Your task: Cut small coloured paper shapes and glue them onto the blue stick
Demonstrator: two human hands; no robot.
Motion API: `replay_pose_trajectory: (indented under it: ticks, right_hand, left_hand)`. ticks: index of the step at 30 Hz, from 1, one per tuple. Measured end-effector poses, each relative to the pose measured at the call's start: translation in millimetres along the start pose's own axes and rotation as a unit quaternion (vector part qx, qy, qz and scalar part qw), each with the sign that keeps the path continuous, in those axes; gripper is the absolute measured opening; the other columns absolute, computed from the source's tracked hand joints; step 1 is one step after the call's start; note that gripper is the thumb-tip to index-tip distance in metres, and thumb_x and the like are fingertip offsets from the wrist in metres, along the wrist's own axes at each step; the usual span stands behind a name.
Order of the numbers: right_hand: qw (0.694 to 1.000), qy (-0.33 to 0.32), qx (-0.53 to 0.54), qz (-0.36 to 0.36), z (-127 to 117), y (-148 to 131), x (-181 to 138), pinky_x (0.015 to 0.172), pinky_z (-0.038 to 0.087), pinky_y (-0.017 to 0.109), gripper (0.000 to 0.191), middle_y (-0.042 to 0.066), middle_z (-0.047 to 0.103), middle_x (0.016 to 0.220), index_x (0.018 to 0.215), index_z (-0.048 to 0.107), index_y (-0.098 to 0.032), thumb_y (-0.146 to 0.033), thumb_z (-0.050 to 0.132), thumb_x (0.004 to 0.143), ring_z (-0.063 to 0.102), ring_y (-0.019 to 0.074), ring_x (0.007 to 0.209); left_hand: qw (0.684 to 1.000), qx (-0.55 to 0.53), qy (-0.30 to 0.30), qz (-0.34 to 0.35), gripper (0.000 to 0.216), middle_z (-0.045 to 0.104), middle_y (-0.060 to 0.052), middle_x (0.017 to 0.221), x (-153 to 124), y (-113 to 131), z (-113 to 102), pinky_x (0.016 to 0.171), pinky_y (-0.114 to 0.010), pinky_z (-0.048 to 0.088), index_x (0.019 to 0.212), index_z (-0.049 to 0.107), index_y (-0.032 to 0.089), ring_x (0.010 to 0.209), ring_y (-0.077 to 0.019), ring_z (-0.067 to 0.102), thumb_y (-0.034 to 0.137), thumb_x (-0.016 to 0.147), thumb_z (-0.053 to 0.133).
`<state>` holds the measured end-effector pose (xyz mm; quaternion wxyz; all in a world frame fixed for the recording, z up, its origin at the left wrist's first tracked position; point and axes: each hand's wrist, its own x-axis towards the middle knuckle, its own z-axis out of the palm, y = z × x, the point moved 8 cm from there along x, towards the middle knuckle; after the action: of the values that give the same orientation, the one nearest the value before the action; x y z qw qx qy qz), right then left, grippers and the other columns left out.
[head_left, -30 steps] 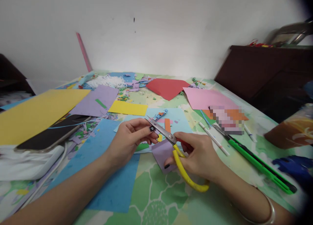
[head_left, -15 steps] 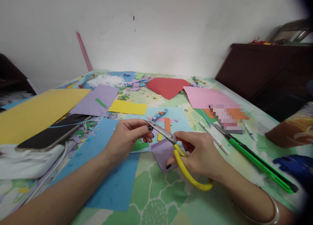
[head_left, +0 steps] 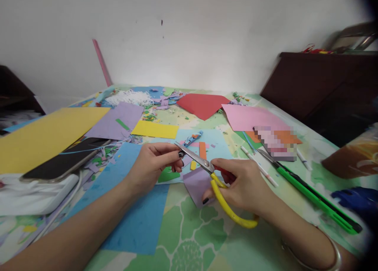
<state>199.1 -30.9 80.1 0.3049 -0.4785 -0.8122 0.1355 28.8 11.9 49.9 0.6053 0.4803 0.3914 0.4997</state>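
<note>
Hands barely shifted, right hand [head_left: 245, 186] w/ scissors [head_left: 218, 184] (blades shut), left hand [head_left: 153, 164] pinching

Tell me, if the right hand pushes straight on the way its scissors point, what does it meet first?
The right hand aims the scissors up and left, so the tips would likely first meet the left hand at its fingertips. Depth is unclear; they look nearly touching.

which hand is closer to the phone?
Left. The left hand is just right of the phone, across blue paper; the right hand, holding the yellow scissors, sits farther right.
</note>
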Motion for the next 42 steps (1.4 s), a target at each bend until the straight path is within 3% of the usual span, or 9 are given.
replay_pose_trajectory:
  ticks: [3, 7, 11, 16, 21, 26, 42]
  right_hand:
    - [0.999, 0.018, 0.026, 0.011, -3, 4, 0, 0.045, 0.024, 0.02, 0.024, -0.008, 0.034, 0.051, 0.079, 0.066, -0.017, -0.032, 0.075, 0.062, 0.027, 0.0074, 0.048]
    - [0.998, 0.03, 0.031, 0.036, -4, 11, 1, 0.045, 0.024, 0.02, 0.025, -0.009, 0.031, 0.051, 0.077, 0.062, -0.019, -0.032, 0.076, 0.061, 0.025, 0.0083, 0.05]
    - [0.999, 0.0, 0.014, 0.052, 3, 13, 0, 0.046, 0.025, 0.021, 0.026, -0.008, 0.036, 0.052, 0.08, 0.06, -0.02, -0.033, 0.074, 0.062, 0.029, 0.0088, 0.049]
    - [0.999, -0.007, -0.009, 0.046, 8, 7, -2, 0.05, 0.026, 0.022, 0.027, -0.006, 0.044, 0.058, 0.084, 0.059, -0.021, -0.034, 0.071, 0.064, 0.036, 0.0105, 0.053]
    - [0.999, 0.001, -0.04, 0.037, 10, 5, -1, 0.053, 0.028, 0.023, 0.029, -0.004, 0.048, 0.062, 0.084, 0.058, -0.02, -0.038, 0.071, 0.065, 0.04, 0.0115, 0.055]
    - [0.998, 0.014, -0.053, 0.026, 11, 3, -3, 0.053, 0.029, 0.024, 0.036, -0.003, 0.05, 0.063, 0.088, 0.061, -0.019, -0.045, 0.071, 0.065, 0.042, 0.0118, 0.055]
    - [0.997, 0.051, -0.053, -0.005, 8, -1, -3, 0.052, 0.03, 0.023, 0.028, -0.003, 0.047, 0.06, 0.085, 0.065, -0.016, -0.034, 0.068, 0.064, 0.039, 0.0104, 0.052]
  left_hand:
    - [1.0, -0.007, 0.006, -0.013, 0.006, 0.065, -0.001, 0.046, 0, -3, -2, 0.044, -0.021, 0.046, 0.071, 0.075, 0.015, 0.041, -0.0119, 0.059, 0.017, 0.066, 0.073]
    - [0.999, -0.048, -0.001, -0.015, 0.012, 0.074, -0.006, 0.064, -1, -4, 0, 0.057, -0.024, 0.055, 0.077, 0.074, 0.014, 0.059, -0.0172, 0.07, 0.021, 0.068, 0.075]
    - [0.996, -0.094, -0.006, -0.005, 0.013, 0.076, -0.006, 0.073, -1, -3, 3, 0.063, -0.023, 0.057, 0.081, 0.073, 0.013, 0.067, -0.0177, 0.072, 0.023, 0.072, 0.072]
    - [0.997, -0.073, -0.002, 0.0, 0.027, 0.077, -0.005, 0.08, -2, -3, 5, 0.069, -0.022, 0.057, 0.099, 0.067, 0.016, 0.075, -0.0173, 0.073, 0.017, 0.073, 0.073]
    - [0.998, -0.059, -0.006, -0.005, 0.015, 0.076, -0.004, 0.077, -3, -7, 8, 0.068, -0.023, 0.057, 0.083, 0.065, 0.014, 0.073, -0.0179, 0.073, 0.021, 0.072, 0.074]
    - [0.999, -0.04, -0.014, -0.01, 0.014, 0.076, -0.004, 0.075, -5, -9, 12, 0.067, -0.022, 0.056, 0.082, 0.066, 0.015, 0.072, -0.0166, 0.072, 0.024, 0.074, 0.073]
    - [0.999, -0.031, -0.008, -0.009, 0.01, 0.076, -0.003, 0.076, -7, -11, 9, 0.067, -0.021, 0.056, 0.079, 0.068, 0.017, 0.071, -0.0159, 0.072, 0.024, 0.074, 0.072]
